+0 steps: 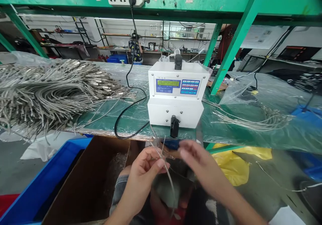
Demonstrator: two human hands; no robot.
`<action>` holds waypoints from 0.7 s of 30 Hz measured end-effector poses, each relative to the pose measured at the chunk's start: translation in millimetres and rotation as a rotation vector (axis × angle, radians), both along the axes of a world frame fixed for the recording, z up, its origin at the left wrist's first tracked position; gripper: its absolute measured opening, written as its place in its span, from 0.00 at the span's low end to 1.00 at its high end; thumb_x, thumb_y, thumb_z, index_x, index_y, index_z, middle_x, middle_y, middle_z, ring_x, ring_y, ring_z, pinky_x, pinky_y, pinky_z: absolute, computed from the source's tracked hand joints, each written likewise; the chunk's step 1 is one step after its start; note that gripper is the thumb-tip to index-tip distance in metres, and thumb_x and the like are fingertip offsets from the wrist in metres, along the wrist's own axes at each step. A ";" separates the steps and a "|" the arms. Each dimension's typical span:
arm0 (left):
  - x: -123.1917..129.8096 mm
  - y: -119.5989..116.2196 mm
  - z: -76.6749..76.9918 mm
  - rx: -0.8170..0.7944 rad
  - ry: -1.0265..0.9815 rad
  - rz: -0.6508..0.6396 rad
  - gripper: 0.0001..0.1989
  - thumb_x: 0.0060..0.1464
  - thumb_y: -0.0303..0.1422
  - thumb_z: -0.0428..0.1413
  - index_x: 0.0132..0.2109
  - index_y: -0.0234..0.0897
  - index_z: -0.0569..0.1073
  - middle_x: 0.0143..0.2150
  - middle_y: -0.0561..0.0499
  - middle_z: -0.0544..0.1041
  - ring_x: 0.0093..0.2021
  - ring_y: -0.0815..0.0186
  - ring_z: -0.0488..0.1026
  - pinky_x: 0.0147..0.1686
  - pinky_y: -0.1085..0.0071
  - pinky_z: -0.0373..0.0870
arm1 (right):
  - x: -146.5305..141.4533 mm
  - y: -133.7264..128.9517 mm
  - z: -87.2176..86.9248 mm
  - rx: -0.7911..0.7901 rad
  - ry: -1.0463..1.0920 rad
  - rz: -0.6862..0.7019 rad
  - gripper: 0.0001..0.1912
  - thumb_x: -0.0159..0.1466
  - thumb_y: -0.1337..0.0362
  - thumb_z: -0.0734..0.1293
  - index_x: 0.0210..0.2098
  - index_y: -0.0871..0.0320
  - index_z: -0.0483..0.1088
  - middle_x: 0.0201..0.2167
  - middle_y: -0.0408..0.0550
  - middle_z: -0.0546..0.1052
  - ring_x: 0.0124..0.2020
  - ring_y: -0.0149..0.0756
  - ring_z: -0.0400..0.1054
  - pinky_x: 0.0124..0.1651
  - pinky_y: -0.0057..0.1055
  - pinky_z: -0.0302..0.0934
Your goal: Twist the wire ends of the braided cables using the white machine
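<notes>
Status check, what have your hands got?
Left hand pinching braided wire. Right hand beside it, contact unclear. White machine just ahead.

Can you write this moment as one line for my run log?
left hand: holds thin metal wire | right hand: open, close to wire | nearby: white keypad machine

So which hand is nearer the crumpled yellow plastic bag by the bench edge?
The right hand is nearer, just to the left of the crumpled yellow plastic bag. The left hand is farther left, on the right hand's other side.
</notes>
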State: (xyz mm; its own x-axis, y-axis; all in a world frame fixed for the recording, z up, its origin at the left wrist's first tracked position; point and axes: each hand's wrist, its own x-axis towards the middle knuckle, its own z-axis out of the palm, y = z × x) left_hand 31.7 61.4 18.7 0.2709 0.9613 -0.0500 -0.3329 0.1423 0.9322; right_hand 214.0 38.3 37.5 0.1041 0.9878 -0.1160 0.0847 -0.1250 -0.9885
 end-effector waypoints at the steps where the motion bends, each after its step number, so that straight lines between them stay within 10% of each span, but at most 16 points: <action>1: 2.5 0.7 -0.3 -0.010 -0.004 -0.010 0.05 0.56 0.33 0.64 0.39 0.43 0.75 0.34 0.57 0.76 0.34 0.68 0.78 0.35 0.74 0.74 | 6.3 14.9 5.7 -0.018 0.059 -0.070 0.19 0.62 0.52 0.69 0.49 0.53 0.70 0.45 0.47 0.75 0.48 0.40 0.68 0.52 0.35 0.60; 8: 10.6 2.8 -2.3 -0.067 0.008 -0.034 0.06 0.54 0.34 0.65 0.37 0.42 0.75 0.34 0.57 0.76 0.33 0.69 0.78 0.33 0.76 0.74 | 19.7 92.6 11.0 -0.203 0.342 0.057 0.14 0.64 0.51 0.68 0.39 0.56 0.75 0.37 0.49 0.78 0.39 0.37 0.72 0.41 0.32 0.66; 21: 19.8 6.7 -3.0 -0.127 0.094 -0.090 0.09 0.50 0.36 0.67 0.36 0.40 0.76 0.31 0.56 0.76 0.30 0.67 0.77 0.31 0.73 0.74 | 12.2 112.3 -5.2 -0.307 0.537 -0.057 0.09 0.61 0.58 0.72 0.33 0.58 0.74 0.26 0.41 0.75 0.27 0.28 0.66 0.30 0.25 0.59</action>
